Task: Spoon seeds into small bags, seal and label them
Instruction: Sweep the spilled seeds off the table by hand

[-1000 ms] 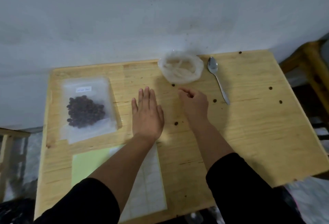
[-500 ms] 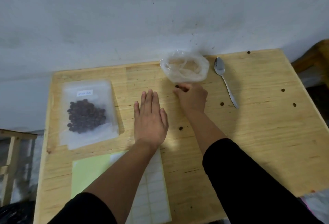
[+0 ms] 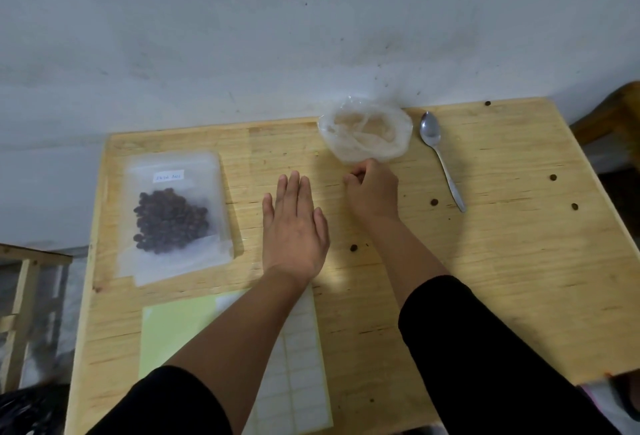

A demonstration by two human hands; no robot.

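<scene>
The writing on the small white label (image 3: 168, 176) of the sealed bag of seeds (image 3: 173, 218) is too small to read. The left forearm lies across the sheet of blank labels (image 3: 298, 369) and hides its middle, and the sheet's near end runs off the bottom edge. The right hand (image 3: 372, 189) is curled, its fingers (image 3: 353, 178) tucked under, so whether they pinch anything cannot be told. The crumpled clear bag (image 3: 365, 133) looks cloudy and its contents are unclear. The table (image 3: 502, 279) is cut off along its near edge.
</scene>
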